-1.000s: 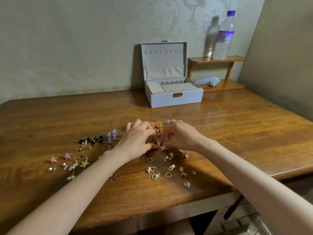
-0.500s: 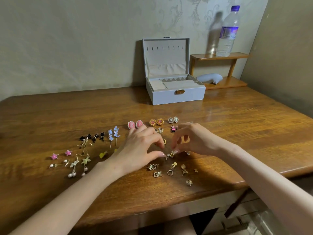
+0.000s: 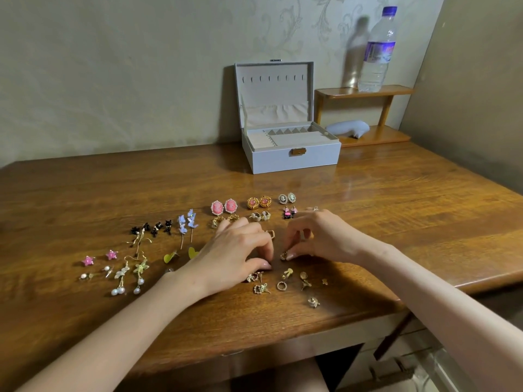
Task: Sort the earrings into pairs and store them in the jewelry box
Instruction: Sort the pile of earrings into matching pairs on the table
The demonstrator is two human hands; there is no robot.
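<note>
Sorted earring pairs lie in rows on the wooden table (image 3: 396, 210): pink cameo studs (image 3: 223, 207), gold-rimmed pink studs (image 3: 259, 202), black bows (image 3: 154, 228), blue flowers (image 3: 187, 222), pink stars (image 3: 99, 258) and pearl drops (image 3: 128, 278). A loose group of small gold earrings (image 3: 283, 284) sits near the front edge. My right hand (image 3: 322, 236) pinches a small gold earring (image 3: 283, 255) just above the table. My left hand (image 3: 235, 250) hovers beside it with curled fingers, its tips down at the table; what they hold is hidden. The grey jewelry box (image 3: 291, 158) stands open at the back.
A small wooden shelf (image 3: 365, 91) at the back right carries a water bottle (image 3: 377, 52), with a pale grey object (image 3: 349, 128) on its lower level. Walls close in behind and to the right. The table's front edge runs just below the loose earrings.
Both hands have drawn back toward me from the far rows to the loose gold group, uncovering the pink and gold stud pairs. My right hand now pinches a small gold earring.
</note>
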